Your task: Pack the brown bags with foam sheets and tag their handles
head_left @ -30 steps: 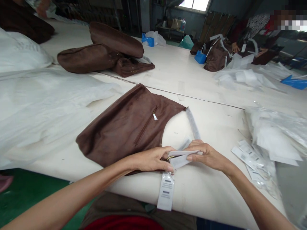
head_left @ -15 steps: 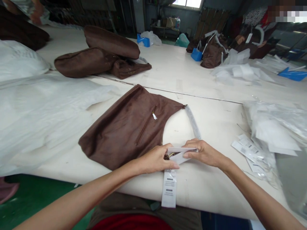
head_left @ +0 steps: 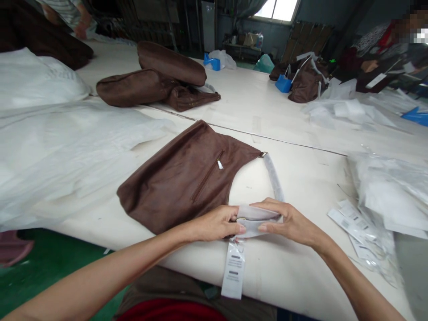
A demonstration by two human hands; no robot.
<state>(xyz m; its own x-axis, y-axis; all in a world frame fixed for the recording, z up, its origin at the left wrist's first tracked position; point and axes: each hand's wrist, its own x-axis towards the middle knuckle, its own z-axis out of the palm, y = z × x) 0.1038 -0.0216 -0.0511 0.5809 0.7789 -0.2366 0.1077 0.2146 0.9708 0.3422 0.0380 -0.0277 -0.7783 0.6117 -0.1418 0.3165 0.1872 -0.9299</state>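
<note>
A brown shoulder bag [head_left: 180, 183] lies flat on the table, its zip pocket facing up and a bit of white wrap on the zip pull. White wrapping [head_left: 274, 178] covers the bag's strap. My left hand [head_left: 217, 223] is closed on the strap's near end by the brass-coloured ring, thumb on the wrap's edge. My right hand [head_left: 284, 220] pinches the same white wrapping a little further along, with its fold partly open between the hands. A printed tag [head_left: 233, 269] in clear plastic hangs below my left hand over the table edge.
Several brown bags [head_left: 160, 84] are piled further back. White plastic sheeting [head_left: 67, 156] spreads at left. At right lie loose tags [head_left: 351, 223] and a stack of clear bags [head_left: 388, 191]. Co-workers stand behind at far left and far right, near another brown bag [head_left: 306, 82].
The white wrapping's flaps have come closer together over the brass-coloured ring, narrowing the gap. Both hands keep their hold. At far right, the co-worker's hands and a tag have shifted.
</note>
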